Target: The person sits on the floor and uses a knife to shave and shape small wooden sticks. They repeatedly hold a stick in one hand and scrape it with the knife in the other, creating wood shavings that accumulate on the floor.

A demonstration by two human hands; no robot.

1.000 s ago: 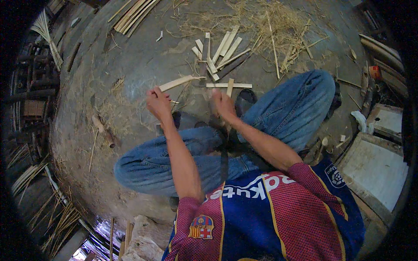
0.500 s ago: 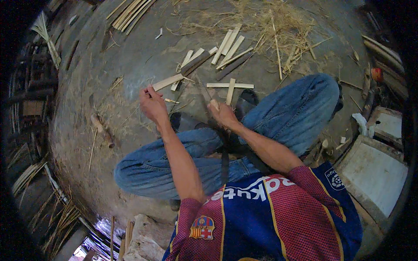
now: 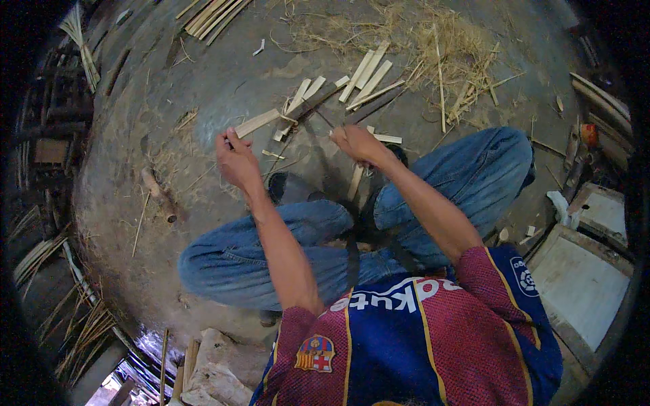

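Observation:
My left hand is closed on the near end of a pale, flat bamboo slat. The slat points away to the right, and a thin shaving curls at its far end beside a dark stick. My right hand is wrapped round what looks like a knife, its long pale handle jutting out below the fist. A thin dark blade reaches forward left from the fist, apart from the slat. Behind the right hand lies another slat, partly covered.
Several cut slats lie ahead, beside a heap of straw-like shavings. A bundle of strips is at the far left. A short wood piece lies left of my knee. Framed panels stand at the right.
My right hand has moved forward and right, turning the knife so its handle shows below the fist. My left hand keeps the slat in nearly the same place. The view has shifted slightly.

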